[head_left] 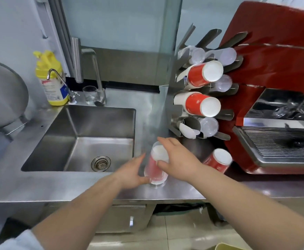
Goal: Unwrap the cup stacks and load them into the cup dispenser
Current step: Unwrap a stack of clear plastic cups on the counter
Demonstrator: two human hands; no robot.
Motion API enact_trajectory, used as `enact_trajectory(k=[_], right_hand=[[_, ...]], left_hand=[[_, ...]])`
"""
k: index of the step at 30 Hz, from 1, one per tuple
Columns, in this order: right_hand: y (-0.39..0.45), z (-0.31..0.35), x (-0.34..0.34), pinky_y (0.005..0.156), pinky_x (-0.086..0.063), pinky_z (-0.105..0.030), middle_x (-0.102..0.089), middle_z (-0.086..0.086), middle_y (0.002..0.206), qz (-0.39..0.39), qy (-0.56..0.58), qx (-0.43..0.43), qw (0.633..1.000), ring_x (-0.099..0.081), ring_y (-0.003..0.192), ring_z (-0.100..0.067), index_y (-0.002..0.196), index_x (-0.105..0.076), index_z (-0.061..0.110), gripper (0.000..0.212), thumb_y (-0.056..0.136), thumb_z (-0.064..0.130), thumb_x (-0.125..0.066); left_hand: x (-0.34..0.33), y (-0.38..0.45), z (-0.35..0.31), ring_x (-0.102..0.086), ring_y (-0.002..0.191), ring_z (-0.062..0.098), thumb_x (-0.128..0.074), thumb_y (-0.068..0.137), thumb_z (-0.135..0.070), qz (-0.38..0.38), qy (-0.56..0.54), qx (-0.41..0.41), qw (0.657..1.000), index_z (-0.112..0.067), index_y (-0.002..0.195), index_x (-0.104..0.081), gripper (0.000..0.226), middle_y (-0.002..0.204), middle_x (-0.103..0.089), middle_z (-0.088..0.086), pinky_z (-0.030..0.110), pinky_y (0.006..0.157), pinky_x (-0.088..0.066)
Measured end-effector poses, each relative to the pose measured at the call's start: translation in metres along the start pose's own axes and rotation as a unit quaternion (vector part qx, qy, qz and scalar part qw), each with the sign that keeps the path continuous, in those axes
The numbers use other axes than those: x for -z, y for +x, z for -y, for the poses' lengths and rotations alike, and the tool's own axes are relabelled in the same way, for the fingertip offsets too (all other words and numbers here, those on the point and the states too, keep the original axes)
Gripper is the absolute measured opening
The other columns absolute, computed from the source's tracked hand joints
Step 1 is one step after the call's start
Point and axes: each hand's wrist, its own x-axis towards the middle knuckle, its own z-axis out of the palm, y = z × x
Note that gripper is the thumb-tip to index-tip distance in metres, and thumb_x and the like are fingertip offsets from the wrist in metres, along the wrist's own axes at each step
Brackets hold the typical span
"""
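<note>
A stack of red paper cups in clear plastic wrap [155,166] stands upright on the steel counter, right of the sink. My left hand [132,173] grips its lower part from the left. My right hand [177,157] holds its top, thumb and fingers around the white end. A second red cup stack [218,160] stands tilted on the counter to the right. The metal cup dispenser [177,103] rises behind, with two red cup stacks [201,103] and several clear plastic cups in its angled slots.
A steel sink [86,139] lies to the left, with a tap, a glass [90,94] and a yellow bottle [52,82] behind it. A red espresso machine [277,105] fills the right side. A large metal pot [3,98] sits far left.
</note>
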Motion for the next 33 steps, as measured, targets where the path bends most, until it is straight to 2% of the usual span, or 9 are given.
enact_trajectory(k=[4,6,9,14,20,25,29,31,33], right_hand=[[0.005,-0.001,-0.003,0.107,-0.036,-0.031,-0.028,0.001,0.152,-0.001,0.011,0.006,1.000,-0.033,0.138,-0.018,0.148,-0.025,0.024,0.074,0.085,0.033,-0.062],[0.007,-0.003,-0.004,0.107,-0.036,-0.031,-0.029,0.001,0.151,-0.004,0.024,0.007,1.000,-0.035,0.136,-0.017,0.148,-0.026,0.023,0.075,0.084,0.033,-0.062],[0.011,-0.006,-0.005,0.108,-0.033,-0.027,-0.029,0.001,0.150,-0.004,0.046,0.010,0.999,-0.035,0.135,-0.015,0.150,-0.022,0.023,0.079,0.084,0.034,-0.063],[0.015,-0.016,-0.005,0.105,-0.026,-0.017,-0.034,0.001,0.145,-0.013,0.083,0.029,0.996,-0.035,0.134,-0.012,0.150,-0.023,0.024,0.081,0.082,0.032,-0.065],[0.012,-0.034,-0.002,0.105,-0.029,-0.020,-0.035,0.003,0.145,-0.011,0.118,0.042,0.992,-0.037,0.133,-0.014,0.149,-0.025,0.028,0.081,0.080,0.031,-0.068],[0.009,-0.050,0.001,0.098,-0.026,-0.013,-0.035,0.004,0.145,0.006,0.130,0.055,0.990,-0.038,0.130,-0.012,0.149,-0.025,0.027,0.081,0.080,0.034,-0.068],[0.010,-0.058,0.002,0.096,-0.022,-0.010,-0.036,0.003,0.145,0.011,0.135,0.072,0.988,-0.035,0.133,-0.012,0.147,-0.030,0.023,0.079,0.079,0.035,-0.067],[0.010,-0.061,0.001,0.095,-0.021,-0.009,-0.037,0.002,0.145,0.012,0.134,0.082,0.988,-0.035,0.133,-0.011,0.147,-0.031,0.022,0.078,0.079,0.035,-0.068],[0.010,-0.064,0.001,0.095,-0.020,-0.008,-0.038,0.002,0.144,0.015,0.135,0.088,0.987,-0.034,0.132,-0.011,0.146,-0.033,0.022,0.077,0.079,0.034,-0.068]], left_hand=[[-0.023,0.015,0.021,-0.048,0.130,0.015,-0.071,0.057,-0.071,-0.010,-0.063,-0.021,0.998,-0.036,0.150,-0.019,0.112,0.143,-0.048,-0.001,0.039,0.107,-0.042],[-0.029,0.018,0.024,-0.053,0.124,0.012,-0.077,0.059,-0.062,-0.021,-0.093,-0.023,0.995,-0.044,0.144,-0.025,0.101,0.135,-0.052,-0.006,0.039,0.102,-0.047],[-0.033,0.020,0.020,-0.054,0.122,0.008,-0.077,0.063,-0.047,-0.039,-0.113,-0.030,0.992,-0.044,0.143,-0.027,0.095,0.134,-0.053,-0.010,0.037,0.101,-0.047],[-0.044,0.027,0.022,-0.051,0.125,0.007,-0.075,0.061,-0.043,-0.062,-0.122,-0.008,0.991,-0.049,0.144,-0.024,0.097,0.136,-0.050,-0.010,0.037,0.103,-0.045],[-0.063,0.028,0.009,-0.057,0.115,0.007,-0.074,0.062,-0.035,-0.105,-0.161,0.017,0.981,-0.042,0.138,-0.038,0.084,0.125,-0.060,-0.010,0.036,0.096,-0.050],[-0.070,0.022,-0.009,-0.064,0.095,-0.007,-0.080,0.069,-0.026,-0.120,-0.196,0.038,0.972,-0.036,0.111,-0.058,0.048,0.103,-0.070,-0.020,0.013,0.080,-0.047],[-0.079,0.023,-0.012,-0.057,0.082,-0.017,-0.084,0.070,-0.019,-0.134,-0.178,0.053,0.974,-0.038,0.102,-0.055,0.047,0.095,-0.060,-0.018,0.004,0.070,-0.039],[-0.083,0.023,-0.012,-0.056,0.086,-0.013,-0.086,0.066,-0.027,-0.142,-0.163,0.073,0.974,-0.042,0.100,-0.053,0.050,0.099,-0.058,-0.014,0.008,0.072,-0.041],[-0.091,0.025,-0.008,-0.057,0.100,-0.003,-0.086,0.061,-0.043,-0.144,-0.150,0.083,0.975,-0.044,0.107,-0.054,0.056,0.108,-0.059,-0.014,0.023,0.084,-0.049]])
